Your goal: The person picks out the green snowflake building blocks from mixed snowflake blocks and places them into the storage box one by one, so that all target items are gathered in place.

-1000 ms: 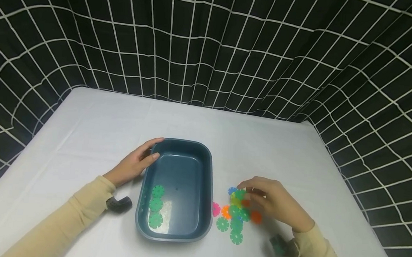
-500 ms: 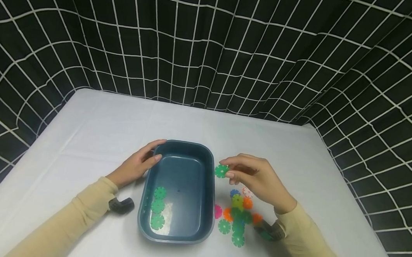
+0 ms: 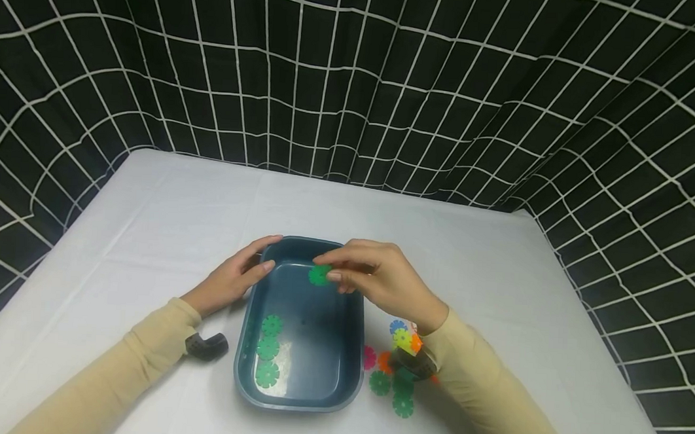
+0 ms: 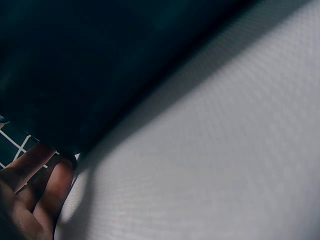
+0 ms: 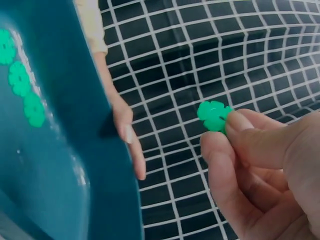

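My right hand pinches a green snowflake building disc between thumb and fingertips, above the far end of a dark blue-green plastic tub. In the right wrist view the notched disc sticks out past the fingertips. My left hand holds the tub's left rim near the far corner, its thumb over the edge and other fingers along the outside. Inside the tub, along the left side, lie three green discs in a row. The left wrist view shows fingers beside the tub's dark wall.
Right of the tub, loose discs lie on the white cloth: several green ones, a pink one, a blue one, a yellow one and orange ones. My right forearm partly covers them. A black grid-patterned curtain stands behind.
My right hand has picked a green disc out of the loose pile, lifted it and carried it left over the tub. My left hand has stayed at the tub's rim.
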A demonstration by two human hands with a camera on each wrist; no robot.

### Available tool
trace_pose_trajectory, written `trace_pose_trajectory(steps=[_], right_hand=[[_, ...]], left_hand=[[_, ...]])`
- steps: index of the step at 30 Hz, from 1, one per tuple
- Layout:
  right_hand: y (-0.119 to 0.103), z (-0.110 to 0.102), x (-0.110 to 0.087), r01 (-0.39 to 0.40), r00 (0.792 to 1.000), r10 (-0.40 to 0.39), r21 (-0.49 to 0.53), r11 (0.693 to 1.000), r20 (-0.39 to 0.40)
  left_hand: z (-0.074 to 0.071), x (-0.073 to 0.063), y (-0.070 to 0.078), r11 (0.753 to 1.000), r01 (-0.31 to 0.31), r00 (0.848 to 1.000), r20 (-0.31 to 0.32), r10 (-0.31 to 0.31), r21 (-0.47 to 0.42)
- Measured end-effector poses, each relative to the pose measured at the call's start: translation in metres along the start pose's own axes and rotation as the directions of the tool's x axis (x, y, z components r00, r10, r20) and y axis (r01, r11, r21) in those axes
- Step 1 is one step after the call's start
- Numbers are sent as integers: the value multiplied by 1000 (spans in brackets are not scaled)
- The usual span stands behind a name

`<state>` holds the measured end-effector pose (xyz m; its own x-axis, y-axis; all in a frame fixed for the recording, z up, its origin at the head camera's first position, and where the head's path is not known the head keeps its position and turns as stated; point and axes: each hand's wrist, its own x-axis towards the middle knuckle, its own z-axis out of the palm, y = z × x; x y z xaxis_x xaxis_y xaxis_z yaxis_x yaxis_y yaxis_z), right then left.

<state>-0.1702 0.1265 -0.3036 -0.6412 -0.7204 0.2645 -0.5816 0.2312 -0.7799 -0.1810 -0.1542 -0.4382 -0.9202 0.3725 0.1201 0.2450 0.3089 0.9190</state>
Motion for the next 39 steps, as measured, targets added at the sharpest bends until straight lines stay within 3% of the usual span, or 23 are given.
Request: trace_pose_trajectory(steps=[5,10,17,24,28,39], right_hand=[[10,10,17,-47,997,50,-52,998,54],[23,27,33,-150,980,163,-116,982,114],[40,49,50,-273,921,332,-270,923,204],[54,69,63,-373,857,448,-292,881,256],[56,74,65,-390,841,467,-294,873,274],[59,77,65,-367,835,443,-270,890,327]], left_hand=[[0,0,-1,1000,-3,1000,0,3,14],[0,0,-1,1000,2,1000,-3,-2,23],[0,0,-1,1000,10,1000,-2,-10,-2],[-1,-1,0,1000,-5,1000,-1,5,-2],[-1,0,0,1000,-10,1000,-1,10,-3],[-2,0,1,1000,-17,1000,-2,17,-3]])
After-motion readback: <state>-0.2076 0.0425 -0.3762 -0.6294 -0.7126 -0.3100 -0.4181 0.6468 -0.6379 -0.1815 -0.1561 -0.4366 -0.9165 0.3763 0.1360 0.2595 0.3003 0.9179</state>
